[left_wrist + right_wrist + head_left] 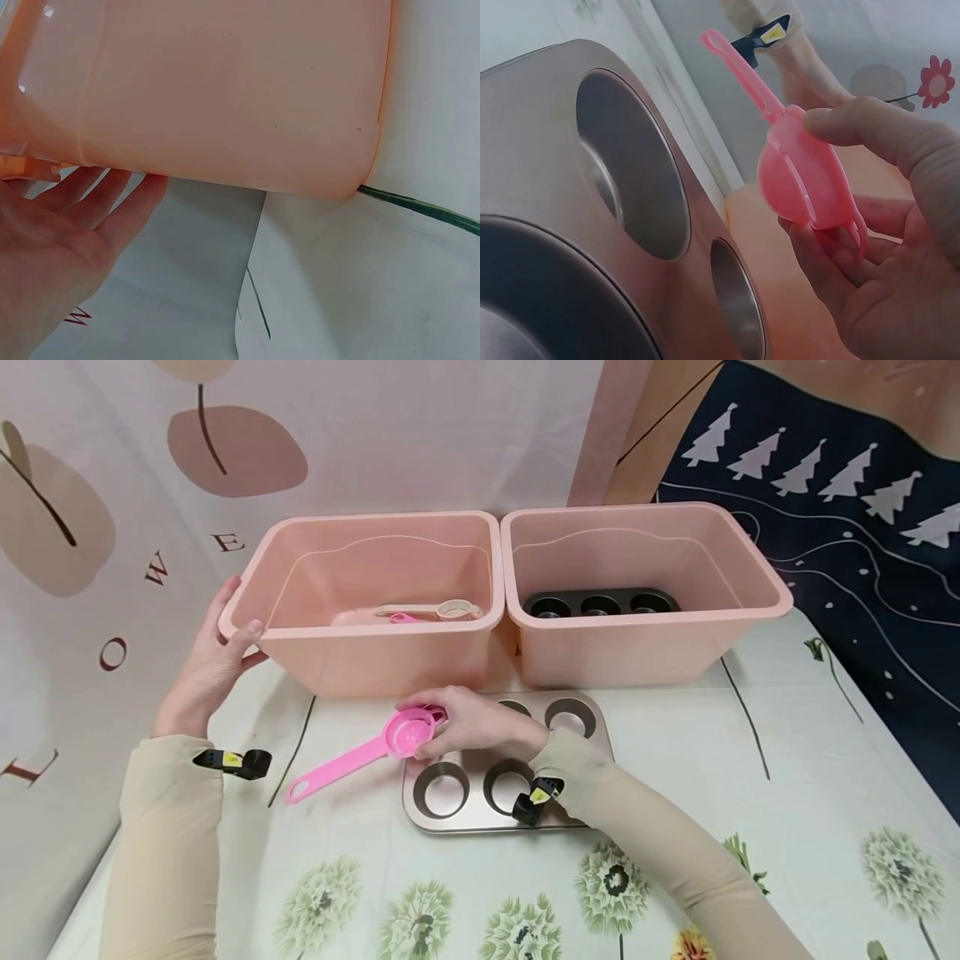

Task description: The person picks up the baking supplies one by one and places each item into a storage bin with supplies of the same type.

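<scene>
My right hand pinches a pink egg separator by its round cup, between thumb and fingers. Its long handle points down to the left in the head view; the right wrist view shows the cup from the side. Below this hand lies a silvery muffin tin, partly hidden by hand and forearm. At the left pink bin, my left hand grips the near left corner, thumb on the rim. In the left wrist view, the fingers reach under the bin's rim.
Inside the left bin lie a cream long-handled utensil and a small pink piece, mostly hidden. A second pink bin stands against it on the right, with a dark muffin tin inside. A flower-patterned cloth covers the table.
</scene>
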Tool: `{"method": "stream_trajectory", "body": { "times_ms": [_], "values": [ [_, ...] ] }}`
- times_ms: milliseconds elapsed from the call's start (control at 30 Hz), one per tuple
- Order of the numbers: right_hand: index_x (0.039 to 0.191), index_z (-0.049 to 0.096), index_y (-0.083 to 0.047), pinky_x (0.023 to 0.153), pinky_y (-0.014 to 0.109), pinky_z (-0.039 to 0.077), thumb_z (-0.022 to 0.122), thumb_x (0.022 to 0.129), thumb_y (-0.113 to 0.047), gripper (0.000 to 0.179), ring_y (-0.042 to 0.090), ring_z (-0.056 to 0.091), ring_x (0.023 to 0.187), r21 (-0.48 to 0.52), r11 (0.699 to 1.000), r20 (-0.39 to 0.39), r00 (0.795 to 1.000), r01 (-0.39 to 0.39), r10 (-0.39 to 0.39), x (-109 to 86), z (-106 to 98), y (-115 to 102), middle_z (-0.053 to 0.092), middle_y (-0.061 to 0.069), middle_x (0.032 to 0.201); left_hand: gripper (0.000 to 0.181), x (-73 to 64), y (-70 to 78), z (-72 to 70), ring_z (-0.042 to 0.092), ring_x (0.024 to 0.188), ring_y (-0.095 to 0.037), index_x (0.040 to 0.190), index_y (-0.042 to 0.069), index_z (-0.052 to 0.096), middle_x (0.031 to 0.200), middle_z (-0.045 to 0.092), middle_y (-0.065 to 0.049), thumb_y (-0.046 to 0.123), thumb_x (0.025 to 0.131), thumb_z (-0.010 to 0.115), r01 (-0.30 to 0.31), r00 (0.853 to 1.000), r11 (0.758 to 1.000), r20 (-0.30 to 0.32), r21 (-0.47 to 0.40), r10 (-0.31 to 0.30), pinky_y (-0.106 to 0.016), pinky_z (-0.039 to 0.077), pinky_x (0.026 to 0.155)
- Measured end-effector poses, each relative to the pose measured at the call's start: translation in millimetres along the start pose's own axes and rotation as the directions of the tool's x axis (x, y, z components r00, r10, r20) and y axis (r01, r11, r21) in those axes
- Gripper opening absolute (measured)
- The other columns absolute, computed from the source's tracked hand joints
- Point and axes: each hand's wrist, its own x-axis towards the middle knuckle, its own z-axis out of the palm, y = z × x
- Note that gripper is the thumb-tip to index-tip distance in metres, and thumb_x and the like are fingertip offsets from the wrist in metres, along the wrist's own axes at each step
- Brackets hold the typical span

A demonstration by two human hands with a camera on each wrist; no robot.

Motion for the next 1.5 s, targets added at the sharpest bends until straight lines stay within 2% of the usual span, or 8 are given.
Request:
{"method": "stream_trajectory", "body": {
  "times_ms": [233,600,733,900,1000,1233,1433,1500],
  "values": [
    [0.135,0.056,-0.007,0.088,0.027,0.046,0.079,0.076,-0.011,0.063,0.010,0.055,0.097,0.024,1.000,-0.024,1.000,-0.009,0.009,-4.1,-3.8,-0.9,0.062,0.003,0.118,0.072,-1.5,0.2,0.5,0.037,0.125,-0.020,0.155,0.030,0.015,0.145,0.026,-0.008,0.006,0.098,0.052,0.000,1.000,1.000,0.017,0.015,0.000,-0.020,0.048,0.079],
    [0.135,0.055,-0.004,0.087,0.030,0.047,0.078,0.076,-0.007,0.063,0.010,0.055,0.094,0.024,0.998,-0.050,0.997,0.053,-0.052,-8.5,-12.2,-4.4,0.064,0.003,0.112,0.072,-1.8,2.8,2.5,0.034,0.127,-0.023,0.155,0.028,0.014,0.147,0.025,-0.009,0.009,0.098,0.053,-0.008,1.000,1.000,0.006,-0.003,0.008,-0.020,0.047,0.079],
    [0.134,0.056,-0.007,0.086,0.028,0.047,0.078,0.075,-0.009,0.064,0.010,0.056,0.095,0.029,0.998,-0.071,0.996,0.062,-0.059,-12.8,-18.7,-9.1,0.063,0.000,0.111,0.072,-1.2,3.3,2.5,0.033,0.127,-0.024,0.155,0.028,0.014,0.147,0.024,-0.010,0.010,0.097,0.054,-0.010,1.000,1.000,0.006,-0.002,0.010,-0.020,0.047,0.078],
    [0.133,0.058,-0.010,0.087,0.034,0.047,0.078,0.074,-0.011,0.063,0.011,0.056,0.095,0.070,0.996,-0.098,0.994,0.061,-0.054,-20.1,-27.9,-17.1,0.063,-0.003,0.111,0.072,-0.5,2.8,1.8,0.033,0.127,-0.023,0.155,0.029,0.015,0.147,0.025,-0.009,0.011,0.097,0.054,-0.003,1.000,1.000,0.000,0.015,0.003,-0.020,0.047,0.078],
    [0.133,0.058,-0.010,0.087,0.033,0.047,0.078,0.075,-0.010,0.062,0.010,0.056,0.097,0.079,0.994,-0.109,0.992,0.076,-0.067,-22.6,-32.2,-20.5,0.063,-0.003,0.112,0.072,-0.4,2.2,1.6,0.033,0.127,-0.023,0.155,0.030,0.015,0.147,0.025,-0.008,0.010,0.098,0.054,-0.003,1.000,1.000,-0.002,0.016,0.003,-0.020,0.047,0.078],
    [0.133,0.056,-0.004,0.087,0.026,0.046,0.076,0.077,-0.004,0.060,0.011,0.056,0.099,0.091,0.981,-0.128,0.979,0.169,-0.157,-25.0,-42.3,-25.6,0.062,0.002,0.118,0.071,-1.2,2.4,1.9,0.033,0.127,-0.023,0.155,0.029,0.016,0.146,0.024,-0.008,0.010,0.098,0.053,-0.012,1.000,1.000,0.009,-0.003,0.012,-0.020,0.047,0.079],
    [0.133,0.055,-0.001,0.089,0.029,0.050,0.076,0.077,0.002,0.060,0.014,0.056,0.105,0.182,0.969,-0.149,0.979,0.165,-0.139,-28.0,-50.0,-35.1,0.059,0.005,0.121,0.071,-1.1,1.6,0.9,0.036,0.124,-0.022,0.155,0.028,0.016,0.144,0.027,-0.008,0.009,0.098,0.053,-0.022,1.000,0.999,0.013,-0.027,0.023,-0.020,0.048,0.080],
    [0.133,0.055,-0.002,0.090,0.029,0.049,0.077,0.077,0.001,0.060,0.014,0.055,0.106,0.171,0.969,-0.165,0.975,0.177,-0.149,-29.4,-53.0,-38.2,0.058,0.004,0.122,0.071,-1.0,1.6,0.8,0.037,0.123,-0.021,0.155,0.028,0.016,0.142,0.028,-0.007,0.009,0.098,0.053,-0.022,1.000,0.999,0.013,-0.029,0.022,-0.020,0.048,0.080]
  ]
}}
